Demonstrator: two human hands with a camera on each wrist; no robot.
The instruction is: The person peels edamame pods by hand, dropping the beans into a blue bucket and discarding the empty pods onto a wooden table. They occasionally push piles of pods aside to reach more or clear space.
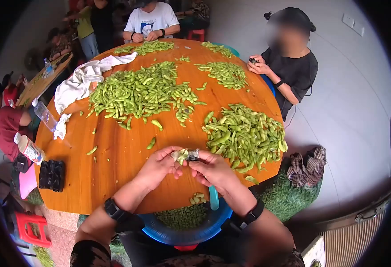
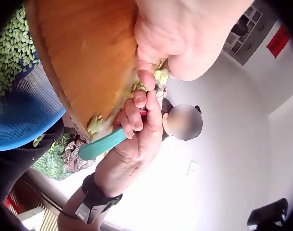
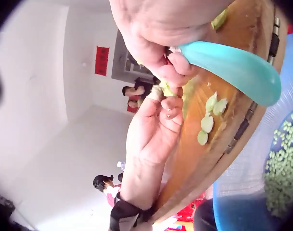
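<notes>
Both hands meet over the near edge of the round wooden table. My left hand pinches a pale green bean pod between thumb and fingers. Curled round a teal-handled tool, my right hand has its fingertips right at the pod; the tool's working end is hidden in the fingers. Below the hands, a few shelled beans lie by the table edge. Under that edge stands a blue basin holding many shelled beans. A large heap of pods lies just beyond my right hand.
More pod heaps cover the table's middle and far side. At left are a white cloth, a clear bottle, a white-capped bottle and a black case. A person sits at right; another sits opposite.
</notes>
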